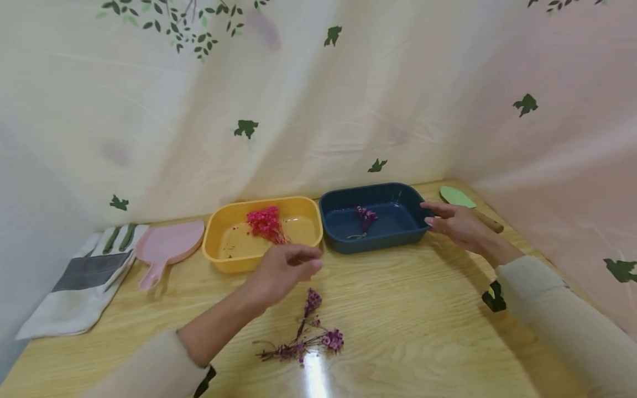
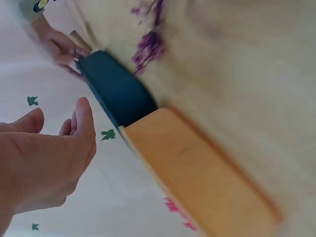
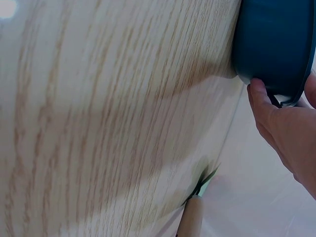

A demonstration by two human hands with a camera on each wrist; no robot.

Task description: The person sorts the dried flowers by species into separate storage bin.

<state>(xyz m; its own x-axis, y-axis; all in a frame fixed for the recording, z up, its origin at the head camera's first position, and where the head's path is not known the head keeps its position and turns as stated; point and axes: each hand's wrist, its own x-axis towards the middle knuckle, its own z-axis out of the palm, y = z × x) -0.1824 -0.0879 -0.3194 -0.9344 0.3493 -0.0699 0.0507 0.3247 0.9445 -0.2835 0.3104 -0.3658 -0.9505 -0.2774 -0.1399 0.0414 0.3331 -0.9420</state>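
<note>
Your left hand (image 1: 285,272) is in front of the yellow tray (image 1: 239,266), with its fingers loosely bent and holding nothing. Your right hand (image 1: 460,228) reaches out toward 1 o'clock, touching the end of the navy tray (image 1: 375,244) at that tray's 3 o'clock side. Its fingers look fairly straight, with one low on the outer wall in the right wrist view; you cannot tell whether they pinch the rim or only rest there.

The two trays stand side by side, the yellow one between 11 and 12 o'clock from you and the navy one between 12 and 1. A purple dried-flower sprig (image 1: 366,218) lies inside the navy tray, toward its 9 o'clock side. Pink-red dried flowers (image 1: 265,223) lie in the yellow tray, their stems running toward 5 o'clock. Close to you, near 12 o'clock, loose purple sprigs (image 1: 299,349) lie on the wooden table (image 1: 423,320), just below your left hand.

A green-bladed trowel (image 1: 460,198) with a wooden handle lies between 1 and 2 o'clock, past your right hand. A pink dustpan (image 1: 169,241) lies toward 10:30, beside a white cloth piece (image 1: 74,307) with a grey band at 10 o'clock.
</note>
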